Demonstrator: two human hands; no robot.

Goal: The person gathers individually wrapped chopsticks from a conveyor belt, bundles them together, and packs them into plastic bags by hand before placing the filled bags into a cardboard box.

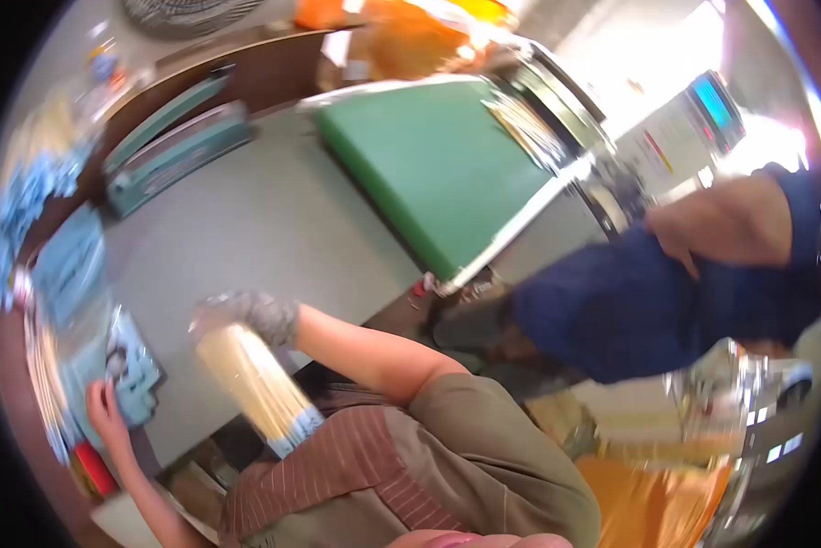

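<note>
Stick bundle [251, 379]: where is it?

– Right hand [257, 316] has it, over the near edge of the grey table [292, 210]. Slants down toward the brown shirt [511, 447]. Pale sticks, shiny clear wrap, blue at the lower end.

Grip?

– Closed around the upper end. Grey glove on that hand. Fingertips blurred, so can't tell exact finger placement.

Left hand?

– Left hand [106, 416] is bare, fingers partly bent, slightly apart. At the blue pieces [136, 379] in clear film on the table's left side. Can't tell whether it touches or pinches one.

What else on that side?

– More sticks [45, 384] along the left edge, a blue packet [71, 265] further back, a red item [94, 468] just by the left wrist.

Far side of the table?

– Long teal device [178, 151] at back left. Green-topped block [420, 164] at back right, loose-looking sticks [526, 131] on its far end.

Anyone near?

– Co-worker in blue [602, 310], on the right, arm bent.
</note>
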